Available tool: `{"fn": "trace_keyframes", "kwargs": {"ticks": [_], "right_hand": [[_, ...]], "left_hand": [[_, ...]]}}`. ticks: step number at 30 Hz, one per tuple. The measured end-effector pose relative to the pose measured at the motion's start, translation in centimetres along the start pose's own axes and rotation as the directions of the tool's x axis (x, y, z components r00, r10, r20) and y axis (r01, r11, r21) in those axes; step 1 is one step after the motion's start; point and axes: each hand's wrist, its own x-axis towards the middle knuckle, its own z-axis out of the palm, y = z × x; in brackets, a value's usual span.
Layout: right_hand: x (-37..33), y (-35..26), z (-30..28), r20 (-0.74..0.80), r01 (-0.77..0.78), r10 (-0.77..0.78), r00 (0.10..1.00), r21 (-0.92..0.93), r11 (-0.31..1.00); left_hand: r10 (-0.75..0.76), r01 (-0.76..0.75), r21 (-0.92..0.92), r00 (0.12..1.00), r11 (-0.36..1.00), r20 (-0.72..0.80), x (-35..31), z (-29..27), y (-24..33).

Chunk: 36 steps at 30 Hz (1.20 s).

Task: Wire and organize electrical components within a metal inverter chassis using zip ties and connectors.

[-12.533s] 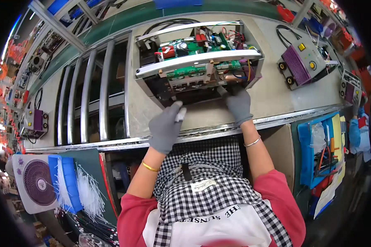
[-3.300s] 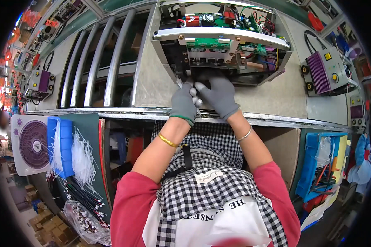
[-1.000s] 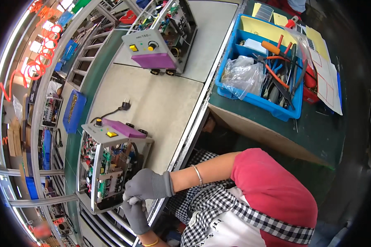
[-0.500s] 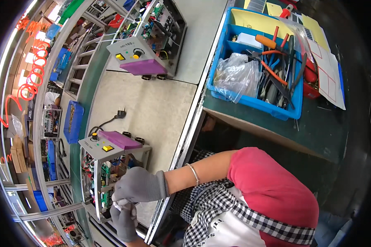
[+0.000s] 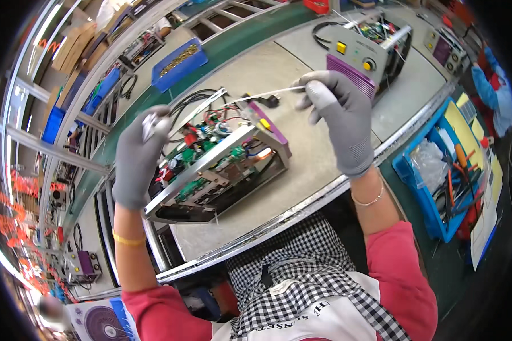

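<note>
An open metal-framed electronic unit (image 5: 210, 165) with circuit boards, wires and a purple front panel lies on the bench before me. My right hand (image 5: 341, 116), in a grey glove, pinches one end of a thin white cable tie (image 5: 267, 92) above the unit's far right. The tie runs leftward over the unit, where its other end is lost among the wires. My left hand (image 5: 139, 150), also gloved, is raised at the unit's left end with fingers closed. White shows at those fingertips; I cannot tell whether it is a held piece or the glove.
A second such unit (image 5: 370, 51) stands at the back right. A blue bin of small brass-coloured parts (image 5: 179, 65) sits beyond the bench. At right is a blue tool tray (image 5: 409, 170) with pliers and a screwdriver. Another person (image 5: 495, 91) is at the far right.
My hands, together at the unit's side before, are now wide apart above it, with the white tie stretched from the right one. My view has turned, and the unit appears more central.
</note>
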Motion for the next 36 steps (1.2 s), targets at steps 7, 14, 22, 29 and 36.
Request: {"fn": "trace_keyframes", "kwargs": {"ticks": [7,14,22,29,36], "right_hand": [[7.0,0.6,4.2,0.233,0.361,-0.281,0.931,-0.481,0.799],[13.4,4.5,9.3,0.701,0.417,0.102,0.705,-0.527,0.740],[12.3,2.5,12.2,0.723,0.436,0.261,0.640,-0.621,0.652],[10.5,2.8,10.9,0.726,0.601,-0.014,0.688,-0.559,0.571],[7.3,2.5,10.3,0.703,0.722,-0.229,0.674,-0.559,0.409]], "left_hand": [[-0.046,0.029,0.059,0.953,0.998,0.300,6.1,2.3,-3.4],[-0.031,0.050,-0.058,0.955,0.997,0.294,6.8,2.7,-4.0],[-0.062,0.059,0.020,0.886,0.998,0.459,8.4,1.5,-4.4],[-0.045,-0.074,0.307,0.930,0.949,0.365,8.4,2.4,-2.2],[-0.189,0.252,-0.023,0.780,0.968,0.596,10.3,1.0,-4.7]]}}
